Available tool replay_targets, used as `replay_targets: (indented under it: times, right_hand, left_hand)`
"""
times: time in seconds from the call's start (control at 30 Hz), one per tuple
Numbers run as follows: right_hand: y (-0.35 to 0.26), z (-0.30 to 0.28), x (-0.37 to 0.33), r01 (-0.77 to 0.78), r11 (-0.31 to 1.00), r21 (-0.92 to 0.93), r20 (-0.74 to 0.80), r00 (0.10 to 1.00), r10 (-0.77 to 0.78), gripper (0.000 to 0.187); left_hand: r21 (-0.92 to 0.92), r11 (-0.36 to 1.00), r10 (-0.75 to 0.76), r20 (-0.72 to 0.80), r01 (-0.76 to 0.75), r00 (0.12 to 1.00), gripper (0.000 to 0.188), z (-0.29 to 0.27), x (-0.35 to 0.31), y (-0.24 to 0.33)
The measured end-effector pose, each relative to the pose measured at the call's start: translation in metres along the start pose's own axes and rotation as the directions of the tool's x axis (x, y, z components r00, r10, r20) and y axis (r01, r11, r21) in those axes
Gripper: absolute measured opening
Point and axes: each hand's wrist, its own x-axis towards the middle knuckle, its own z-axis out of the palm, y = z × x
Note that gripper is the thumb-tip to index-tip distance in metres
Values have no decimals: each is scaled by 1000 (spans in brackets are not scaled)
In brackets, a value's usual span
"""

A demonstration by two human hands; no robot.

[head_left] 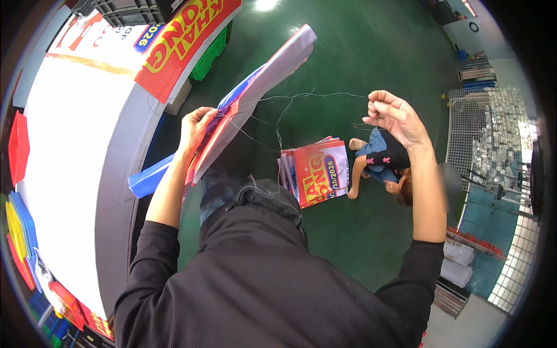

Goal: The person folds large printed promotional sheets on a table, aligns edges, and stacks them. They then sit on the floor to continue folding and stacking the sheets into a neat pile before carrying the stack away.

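Observation:
A long rolled-up printed banner point(264, 78), white, red and blue, slants upward in front of me. My left hand point(198, 129) is closed with a pinch at the roll's middle, where a thin grey wire point(301, 95) loops around it. Out to the right, my right hand point(397, 118) is raised, its fingertips pinched on the wire's other end. Between the hands the wire stretches loosely, slightly kinked, with more loose loops hanging below. A stack of folded red and white banners point(316, 172) rests on the green floor beneath.
To the left stands a long white table point(69, 139) with a red printed banner point(180, 49) at its far end. A green crate point(212, 55) sits beside it. Another person point(387, 159) crouches right of the stack. Wire mesh racks point(493, 133) line the right side.

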Motion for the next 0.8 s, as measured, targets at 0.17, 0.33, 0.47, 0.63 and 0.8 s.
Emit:
replay_targets:
  times: [0.17,0.33,0.47,0.63,0.8]
  right_hand:
    - [15,24,-1,109,955,276,-174,983,-62,45]
    - [20,28,-21,-208,932,-296,19,975,223,45]
    - [30,14,-32,-271,928,-255,13,959,284,39]
    - [53,-26,-33,-95,917,-387,-612,770,-179,32]
    - [41,-88,-42,606,794,-57,-833,409,-372,27]
  left_hand:
    - [-169,985,-36,13,37,999,20,-12,-6,-4]
    - [-241,969,-94,-142,58,985,21,-33,-2,-9]
    - [-304,952,-49,-58,29,997,18,-45,1,-11]
    - [-212,977,-40,-86,21,995,18,-52,-13,-6]
    - [-227,974,19,-31,-25,999,15,-46,-30,-10]
